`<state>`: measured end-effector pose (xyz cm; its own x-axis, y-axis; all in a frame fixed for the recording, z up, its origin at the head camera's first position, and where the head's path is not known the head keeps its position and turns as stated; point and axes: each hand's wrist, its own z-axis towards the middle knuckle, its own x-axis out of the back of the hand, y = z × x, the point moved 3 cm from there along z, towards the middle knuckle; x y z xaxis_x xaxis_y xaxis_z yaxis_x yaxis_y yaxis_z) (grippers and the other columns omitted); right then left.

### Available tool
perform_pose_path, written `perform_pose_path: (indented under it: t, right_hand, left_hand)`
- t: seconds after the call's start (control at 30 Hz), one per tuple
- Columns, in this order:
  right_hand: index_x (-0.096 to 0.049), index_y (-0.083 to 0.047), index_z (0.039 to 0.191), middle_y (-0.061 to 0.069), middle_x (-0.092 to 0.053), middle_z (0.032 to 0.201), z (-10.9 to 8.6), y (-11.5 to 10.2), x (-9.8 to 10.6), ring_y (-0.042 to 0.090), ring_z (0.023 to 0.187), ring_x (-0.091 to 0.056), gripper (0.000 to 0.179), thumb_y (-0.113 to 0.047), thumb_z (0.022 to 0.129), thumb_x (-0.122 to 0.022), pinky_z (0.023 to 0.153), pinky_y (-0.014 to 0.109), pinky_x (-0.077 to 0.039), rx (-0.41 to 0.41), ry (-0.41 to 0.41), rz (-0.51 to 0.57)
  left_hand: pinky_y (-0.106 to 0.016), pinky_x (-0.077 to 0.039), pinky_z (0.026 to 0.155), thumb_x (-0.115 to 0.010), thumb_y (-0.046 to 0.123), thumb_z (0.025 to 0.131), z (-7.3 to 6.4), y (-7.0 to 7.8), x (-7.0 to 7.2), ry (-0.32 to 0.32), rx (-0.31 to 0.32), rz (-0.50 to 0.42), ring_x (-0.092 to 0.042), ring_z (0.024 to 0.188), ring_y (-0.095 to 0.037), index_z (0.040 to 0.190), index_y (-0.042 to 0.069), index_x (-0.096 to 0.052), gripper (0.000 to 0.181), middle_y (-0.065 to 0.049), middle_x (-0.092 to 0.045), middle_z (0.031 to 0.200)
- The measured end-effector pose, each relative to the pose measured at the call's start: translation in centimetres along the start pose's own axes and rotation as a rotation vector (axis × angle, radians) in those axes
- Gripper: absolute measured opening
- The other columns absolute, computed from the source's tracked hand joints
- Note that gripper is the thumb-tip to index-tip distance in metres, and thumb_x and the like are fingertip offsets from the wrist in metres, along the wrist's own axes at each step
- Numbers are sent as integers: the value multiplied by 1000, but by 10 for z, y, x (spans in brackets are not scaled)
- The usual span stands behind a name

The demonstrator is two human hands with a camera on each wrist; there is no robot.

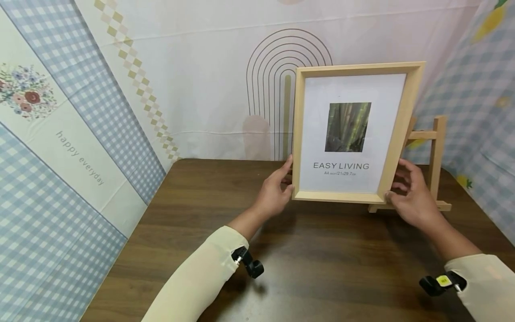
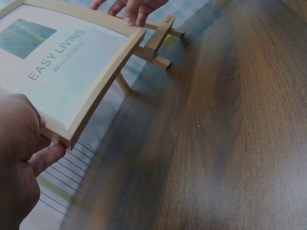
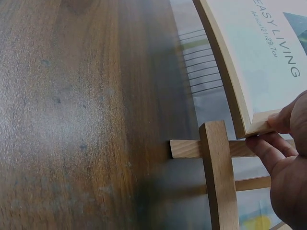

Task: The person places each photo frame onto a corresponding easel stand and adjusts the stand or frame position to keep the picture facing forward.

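A light wooden picture frame point(image 1: 339, 196) stands upright between both hands, its white print reading "EASY LIVING" under a small bamboo picture. My left hand point(image 1: 274, 190) grips its lower left side, thumb at the front edge and fingers behind. On the lower right side, my right hand point(image 1: 414, 197) pinches the frame, thumb on the front and fingers curled behind. In the right wrist view the frame's corner point(image 3: 245, 129) is raised above the table. A small wooden easel point(image 1: 438, 152) stands behind and to the right, partly hidden by the frame and the right hand.
The dark wooden table point(image 1: 193, 205) reaches back to a pale patterned cloth point(image 1: 209, 89) hung behind it. Blue checked cloth hangs at left and right. Black wrist mounts point(image 1: 252, 266) sit at both cream sleeves point(image 1: 201, 273).
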<state>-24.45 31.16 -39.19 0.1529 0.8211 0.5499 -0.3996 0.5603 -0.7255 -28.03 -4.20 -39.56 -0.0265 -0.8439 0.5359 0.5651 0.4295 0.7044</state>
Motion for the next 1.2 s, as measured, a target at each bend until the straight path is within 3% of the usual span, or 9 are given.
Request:
perform_pose_path:
  t: [0.13, 0.37, 0.53, 0.77, 1.0, 1.2]
  right_hand:
    - [-4, -8, 161, 29, -34, 142, 0, 1, 0, -6, 101, -48, 92, 19, 92, -57, 67, 12, -49, -18, 0, -10]
    - [-5, -9, 162, 25, -36, 141, -1, -2, 0, -6, 100, -49, 93, 20, 91, -58, 67, 12, -50, -23, 18, -10]
    - [-6, -9, 161, 22, -37, 140, -2, -4, 0, -6, 100, -50, 91, 19, 91, -57, 68, 12, -50, -18, 19, -4]
    - [-8, -9, 161, 17, -39, 137, -2, -6, 0, -4, 99, -51, 92, 21, 90, -58, 68, 11, -50, -11, 29, 0]
    - [-8, -8, 161, 20, -39, 137, -2, -3, 2, -5, 98, -50, 92, 21, 90, -58, 69, 9, -48, -19, 47, -18]
    - [-7, -8, 161, 22, -39, 137, -1, 3, 4, -5, 98, -49, 91, 20, 91, -57, 69, 9, -48, -36, 43, -23]
  left_hand:
    - [-23, -55, 81, -68, -7, 94, 0, 0, 1, -5, -2, -3, -67, 106, -26, 164, 21, -26, 87, -14, -59, 136]
    - [-35, -58, 84, -68, -8, 94, 3, 0, 1, -4, -8, -3, -67, 105, -28, 164, 20, -27, 86, -16, -59, 137]
    - [-27, -56, 83, -69, -8, 93, 4, 0, 2, -9, -9, 12, -67, 105, -26, 164, 19, -27, 86, -15, -60, 137]
    - [-25, -56, 79, -68, -6, 95, 5, -1, 2, -21, 4, 12, -67, 105, -25, 164, 21, -26, 86, -15, -59, 137]
    - [-21, -53, 84, -68, -6, 95, 7, -1, -1, -42, 10, 3, -66, 107, -24, 165, 22, -24, 87, -14, -58, 138]
    - [-22, -53, 87, -68, -9, 94, 9, 1, -4, -26, -20, -16, -67, 104, -26, 164, 15, -27, 85, -17, -59, 135]
